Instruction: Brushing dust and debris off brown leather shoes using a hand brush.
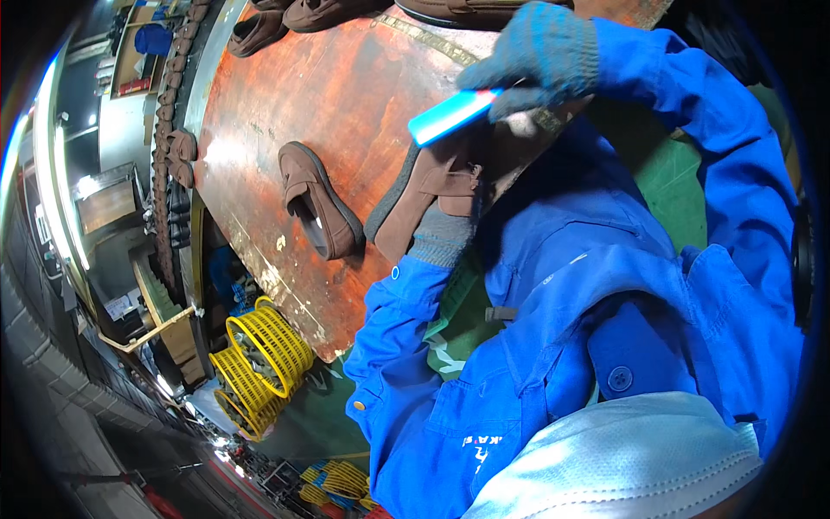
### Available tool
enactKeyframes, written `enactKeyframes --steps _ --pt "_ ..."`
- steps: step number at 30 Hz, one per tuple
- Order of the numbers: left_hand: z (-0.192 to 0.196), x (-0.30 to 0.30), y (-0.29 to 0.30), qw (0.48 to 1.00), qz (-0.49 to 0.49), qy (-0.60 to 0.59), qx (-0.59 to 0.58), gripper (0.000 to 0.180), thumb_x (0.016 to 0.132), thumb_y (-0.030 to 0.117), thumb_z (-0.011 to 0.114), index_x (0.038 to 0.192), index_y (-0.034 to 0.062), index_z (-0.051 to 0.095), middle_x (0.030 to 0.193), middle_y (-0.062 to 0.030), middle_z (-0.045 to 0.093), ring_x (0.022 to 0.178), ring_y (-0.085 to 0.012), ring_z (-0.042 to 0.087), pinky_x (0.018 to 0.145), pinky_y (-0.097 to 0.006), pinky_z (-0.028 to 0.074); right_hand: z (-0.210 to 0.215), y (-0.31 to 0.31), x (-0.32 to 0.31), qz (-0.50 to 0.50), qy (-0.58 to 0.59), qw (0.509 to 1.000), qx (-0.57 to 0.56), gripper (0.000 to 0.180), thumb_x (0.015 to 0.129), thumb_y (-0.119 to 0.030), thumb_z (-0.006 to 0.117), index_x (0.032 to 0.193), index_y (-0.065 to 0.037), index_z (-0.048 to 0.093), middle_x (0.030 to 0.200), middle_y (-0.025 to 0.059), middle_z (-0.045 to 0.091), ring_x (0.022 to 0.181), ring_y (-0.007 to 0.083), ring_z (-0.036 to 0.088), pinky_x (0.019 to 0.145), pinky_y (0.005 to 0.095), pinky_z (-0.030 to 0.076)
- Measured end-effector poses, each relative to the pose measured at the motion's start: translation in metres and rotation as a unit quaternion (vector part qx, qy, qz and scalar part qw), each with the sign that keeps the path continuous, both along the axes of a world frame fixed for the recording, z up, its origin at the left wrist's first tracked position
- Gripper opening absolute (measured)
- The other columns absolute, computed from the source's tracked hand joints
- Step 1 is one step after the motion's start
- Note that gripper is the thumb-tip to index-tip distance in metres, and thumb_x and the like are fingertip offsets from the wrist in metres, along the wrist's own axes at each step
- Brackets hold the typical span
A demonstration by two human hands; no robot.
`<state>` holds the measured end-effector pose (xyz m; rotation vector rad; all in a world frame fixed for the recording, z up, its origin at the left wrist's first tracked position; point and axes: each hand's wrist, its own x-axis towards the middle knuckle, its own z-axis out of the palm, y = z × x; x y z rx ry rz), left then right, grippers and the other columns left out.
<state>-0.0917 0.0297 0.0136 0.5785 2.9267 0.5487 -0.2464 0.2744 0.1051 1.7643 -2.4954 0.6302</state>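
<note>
A brown suede loafer [419, 197] with a dark sole is tilted on its side over the near side of the table. My left hand [443, 235], in a grey glove, reaches into its opening and grips it from inside; most of the fingers are hidden. Above the loafer's other end, my gloved right hand [546, 62] is closed round a flat, glossy light-blue bar [451, 114], whose exact kind I cannot make out. A second brown loafer [318, 203] lies apart on the table, just left of the held one.
The worn reddish table [268, 112] carries more brown shoes [316, 13] along its far edge. Beyond its left side runs a long row of brown shoes [164, 130]. Yellow plastic baskets [259, 359] stand by the table's lower left corner, above a green floor [311, 424].
</note>
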Motion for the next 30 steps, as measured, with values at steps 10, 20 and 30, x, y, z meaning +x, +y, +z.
enactKeyframes --steps 10,20,30 --pt "-0.053 0.003 -0.005 0.996 -0.003 -0.062 0.071 0.039 0.091 0.033 0.059 0.124 0.0111 0.059 0.119 -0.0188 0.060 0.114 -0.0378 0.055 0.098 -0.046 0.045 -0.053 0.060 0.001 -0.027 -0.047 0.998 -0.030 0.054 0.089 -0.042 0.064 0.133 -0.009 0.060 0.079 0.0160 0.065 0.070 0.0359 0.063 0.066 0.0438 0.050" --pt "-0.107 -0.013 0.024 0.980 0.047 -0.080 0.177 0.044 0.092 0.037 0.059 0.128 0.0127 0.057 0.126 -0.0175 0.058 0.119 -0.0368 0.053 0.101 -0.046 0.043 0.051 -0.047 0.025 0.006 -0.009 0.958 0.287 0.037 0.092 -0.053 0.056 0.115 -0.027 0.067 0.065 0.0119 0.062 0.053 0.0323 0.060 0.047 0.0415 0.043" --pt "-0.114 -0.008 0.028 0.966 0.072 -0.090 0.233 0.049 0.092 0.041 0.060 0.133 0.0143 0.054 0.133 -0.0161 0.055 0.123 -0.0359 0.051 0.104 -0.045 0.042 0.054 -0.115 0.081 0.063 0.086 0.992 0.068 0.030 0.082 -0.042 0.068 0.100 -0.020 0.063 0.056 0.0123 0.056 0.054 0.0331 0.062 0.050 0.0479 0.044"
